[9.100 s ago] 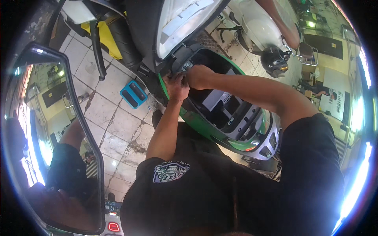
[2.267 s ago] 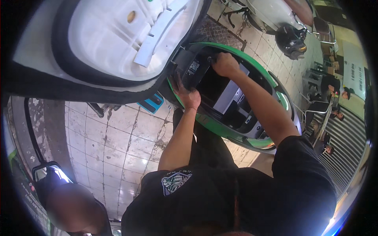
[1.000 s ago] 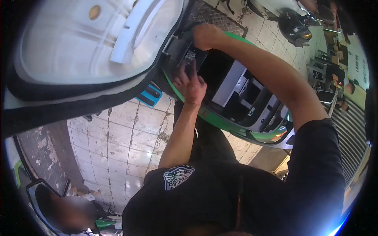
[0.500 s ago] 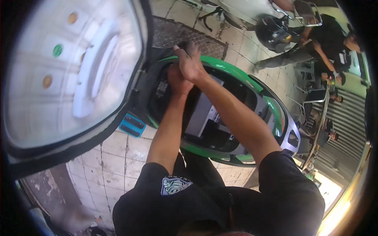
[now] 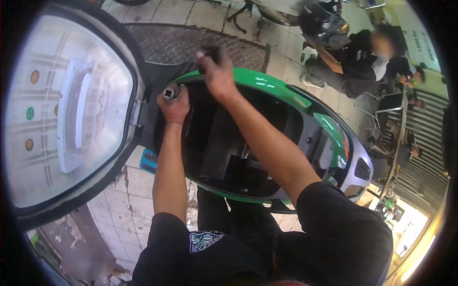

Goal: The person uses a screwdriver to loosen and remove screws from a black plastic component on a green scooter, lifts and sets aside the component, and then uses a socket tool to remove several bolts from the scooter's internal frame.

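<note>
My left hand point(image 5: 174, 106) is closed around a metal socket point(image 5: 169, 93), whose square hole faces up. It is over the front end of the open under-seat compartment point(image 5: 205, 143) of a scooter with green side panels point(image 5: 267, 86). My right hand point(image 5: 218, 74) is raised to the right of it, over the far green edge. Its fingers are dark and smeared by motion, so I cannot tell whether it holds anything. The scooter's seat point(image 5: 90, 114) is tipped up at the left, with its pale ribbed underside showing. Dark and grey parts lie within the compartment.
A ridged metal plate point(image 5: 167, 45) lies on the tiled floor beyond the scooter. On the near side is a blue object point(image 5: 148, 161). Another person point(image 5: 355, 66) crouches at the far right beside a black helmet point(image 5: 323, 24). A chair point(image 5: 384, 107) stands behind.
My hands, together over the compartment before, have moved apart. The left has come out to the left with the socket showing; the right has shifted slightly left. The view has shifted too.
</note>
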Demonstrator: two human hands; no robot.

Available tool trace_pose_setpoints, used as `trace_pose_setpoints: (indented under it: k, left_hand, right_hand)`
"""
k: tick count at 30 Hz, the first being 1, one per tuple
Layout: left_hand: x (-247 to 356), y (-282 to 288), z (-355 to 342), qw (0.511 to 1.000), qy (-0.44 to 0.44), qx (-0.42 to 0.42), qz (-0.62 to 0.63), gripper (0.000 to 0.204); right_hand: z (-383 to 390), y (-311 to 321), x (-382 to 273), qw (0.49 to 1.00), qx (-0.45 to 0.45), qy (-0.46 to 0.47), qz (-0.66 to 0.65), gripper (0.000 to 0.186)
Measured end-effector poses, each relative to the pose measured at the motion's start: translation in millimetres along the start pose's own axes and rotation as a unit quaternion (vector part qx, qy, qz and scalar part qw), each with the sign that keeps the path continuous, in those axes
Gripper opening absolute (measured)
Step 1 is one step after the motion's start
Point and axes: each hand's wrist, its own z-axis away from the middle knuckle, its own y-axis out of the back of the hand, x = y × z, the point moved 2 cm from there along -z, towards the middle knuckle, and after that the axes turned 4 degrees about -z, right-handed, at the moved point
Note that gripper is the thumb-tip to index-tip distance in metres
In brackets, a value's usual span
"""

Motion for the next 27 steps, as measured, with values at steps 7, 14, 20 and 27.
trace_pose_setpoints:
  k: [7, 14, 20, 27]
  left_hand:
    - [-5.2, 10.1, 7.4, 0.896, 0.289, -0.244, 0.234, 0.014]
    - [1.3, 79.4, -6.7, 0.718, 0.366, 0.063, 0.588, 0.022]
    - [9.0, 122.9, 40.1, 0.788, 0.313, -0.069, 0.525, 0.031]
    - [12.4, 124.0, 72.5, 0.759, 0.442, -0.065, 0.473, 0.025]
  right_hand:
    - [-10.9, -3.9, 28.8, 0.998, 0.053, 0.018, -0.033, 0.044]
    - [-0.6, -6.5, -0.7, 0.996, 0.037, 0.016, 0.075, 0.034]
    - [-3.3, -6.6, 4.2, 0.995, 0.044, 0.030, 0.081, 0.032]
    - [-2.5, -5.5, 0.9, 0.992, 0.029, 0.023, 0.122, 0.035]
